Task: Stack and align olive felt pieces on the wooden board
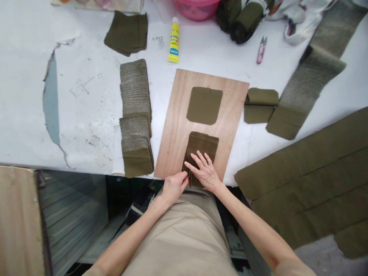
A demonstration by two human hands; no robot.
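Note:
An olive-green fabric piece (pixel 203 142) lies folded at the near end of a wooden board (pixel 169 130). My right hand (pixel 203 170) rests on it with fingers spread, pressing the cloth flat. At the cloth's lower left edge, my left hand (pixel 175 186) pinches the fabric between thumb and fingers. Farther up the board lies a flat olive fabric pocket piece (pixel 205 105) with clipped corners, untouched by either hand. The underside of the pinched edge is hidden.
Left of the board are overlapping stacks of olive pieces (pixel 135 88). A yellow glue tube (pixel 174 42), pink thread snips (pixel 261 50) and a pink basin (pixel 197 7) lie beyond. Folded pieces (pixel 261 105), a fanned strip (pixel 301 92) and large olive cloth (pixel 310 180) occupy the right.

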